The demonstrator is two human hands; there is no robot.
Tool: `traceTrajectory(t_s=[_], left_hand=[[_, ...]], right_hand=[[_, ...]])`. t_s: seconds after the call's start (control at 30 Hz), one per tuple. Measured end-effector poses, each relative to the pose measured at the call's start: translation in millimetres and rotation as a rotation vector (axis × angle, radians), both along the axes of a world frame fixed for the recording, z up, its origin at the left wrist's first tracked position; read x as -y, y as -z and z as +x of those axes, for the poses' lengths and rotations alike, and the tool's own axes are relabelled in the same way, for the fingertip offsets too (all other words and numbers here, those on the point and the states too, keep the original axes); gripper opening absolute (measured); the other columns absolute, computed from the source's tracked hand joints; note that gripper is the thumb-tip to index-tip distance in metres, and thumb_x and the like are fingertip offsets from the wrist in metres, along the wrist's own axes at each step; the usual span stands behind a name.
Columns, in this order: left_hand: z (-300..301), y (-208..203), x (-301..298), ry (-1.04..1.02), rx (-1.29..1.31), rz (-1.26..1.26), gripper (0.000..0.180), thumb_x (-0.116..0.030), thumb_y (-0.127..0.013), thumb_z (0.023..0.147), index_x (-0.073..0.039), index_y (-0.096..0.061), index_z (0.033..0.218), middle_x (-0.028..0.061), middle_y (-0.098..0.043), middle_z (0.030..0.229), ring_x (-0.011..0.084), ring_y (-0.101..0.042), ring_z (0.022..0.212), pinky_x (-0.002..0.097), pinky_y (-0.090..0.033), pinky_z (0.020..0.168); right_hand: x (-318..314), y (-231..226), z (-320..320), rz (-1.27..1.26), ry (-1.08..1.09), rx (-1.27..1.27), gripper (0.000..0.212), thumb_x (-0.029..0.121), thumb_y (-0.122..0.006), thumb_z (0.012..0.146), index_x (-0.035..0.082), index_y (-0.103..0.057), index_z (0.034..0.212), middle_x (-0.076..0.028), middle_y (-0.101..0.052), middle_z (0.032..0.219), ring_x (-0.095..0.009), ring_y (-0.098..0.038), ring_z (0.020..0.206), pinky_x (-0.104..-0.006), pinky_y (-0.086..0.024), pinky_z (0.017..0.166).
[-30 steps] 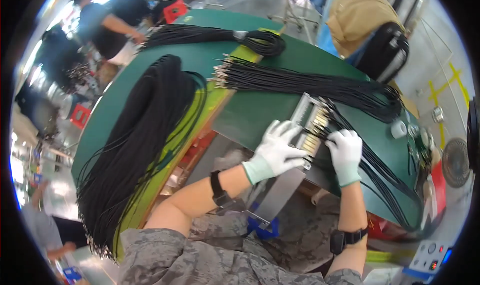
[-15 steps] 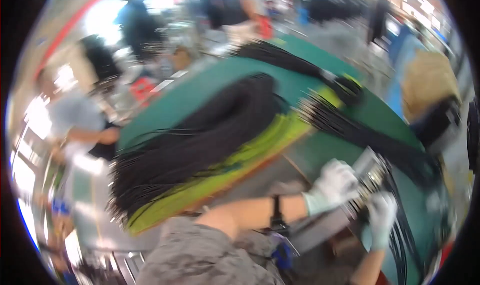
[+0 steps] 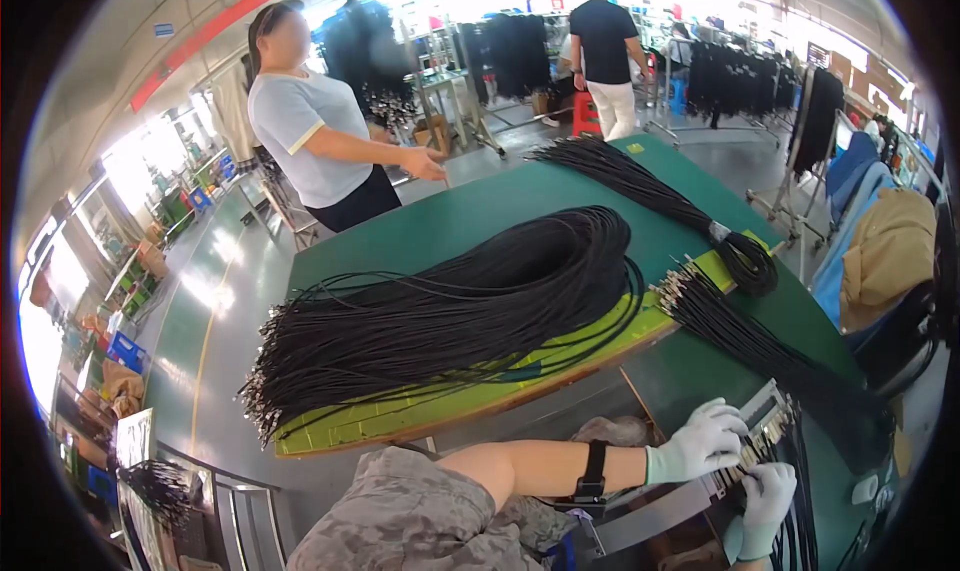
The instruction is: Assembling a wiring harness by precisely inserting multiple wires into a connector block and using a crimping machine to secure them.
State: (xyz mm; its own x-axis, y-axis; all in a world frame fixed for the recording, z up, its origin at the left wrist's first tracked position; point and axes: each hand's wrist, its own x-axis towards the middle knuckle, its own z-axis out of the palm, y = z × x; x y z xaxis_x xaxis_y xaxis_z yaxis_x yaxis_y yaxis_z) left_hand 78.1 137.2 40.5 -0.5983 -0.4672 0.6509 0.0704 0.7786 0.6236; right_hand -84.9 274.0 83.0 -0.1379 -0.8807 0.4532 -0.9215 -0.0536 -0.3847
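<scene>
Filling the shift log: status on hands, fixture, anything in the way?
Left hand at left of metal fixture, right hand at its right. Black cables beside right hand. No obstruction visible.

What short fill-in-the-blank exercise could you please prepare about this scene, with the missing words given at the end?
The left hand and the right hand both wear ____ gloves.
The largest cable bundle lies to the ____ of both hands.
The tabletop is ____.
The stool near the person in the black shirt is ____.

Missing words: white; left; green; red.
</scene>
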Motion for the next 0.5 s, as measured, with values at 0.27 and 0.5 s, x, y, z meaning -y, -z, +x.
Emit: traceTrajectory(t_s=[0.27,0.5], left_hand=[[12.9,-12.8,14.6,0.171,-0.042,0.022,0.011,-0.02,-0.071,0.079,-0.01,-0.066,0.08,0.0106,-0.061,0.116,0.0341,-0.05,0.119,0.0476,-0.034,0.105],[11.1,-10.6,11.6,0.034,0.005,0.093,0.01,-0.019,-0.074,0.078,-0.011,-0.068,0.08,0.0106,-0.061,0.12,0.0332,-0.049,0.12,0.0442,-0.036,0.103]], right_hand=[[14.3,-12.7,28.1,0.076,0.0,0.209,0.016,0.012,-0.072,0.071,0.004,-0.066,0.082,-0.011,-0.063,0.082,-0.031,-0.057,0.083,-0.0388,-0.044,0.075],[16.1,-22.0,28.5,-0.011,0.041,0.241,0.013,0.012,-0.074,0.07,0.006,-0.069,0.08,-0.01,-0.066,0.078,-0.029,-0.06,0.079,-0.0381,-0.046,0.073]])
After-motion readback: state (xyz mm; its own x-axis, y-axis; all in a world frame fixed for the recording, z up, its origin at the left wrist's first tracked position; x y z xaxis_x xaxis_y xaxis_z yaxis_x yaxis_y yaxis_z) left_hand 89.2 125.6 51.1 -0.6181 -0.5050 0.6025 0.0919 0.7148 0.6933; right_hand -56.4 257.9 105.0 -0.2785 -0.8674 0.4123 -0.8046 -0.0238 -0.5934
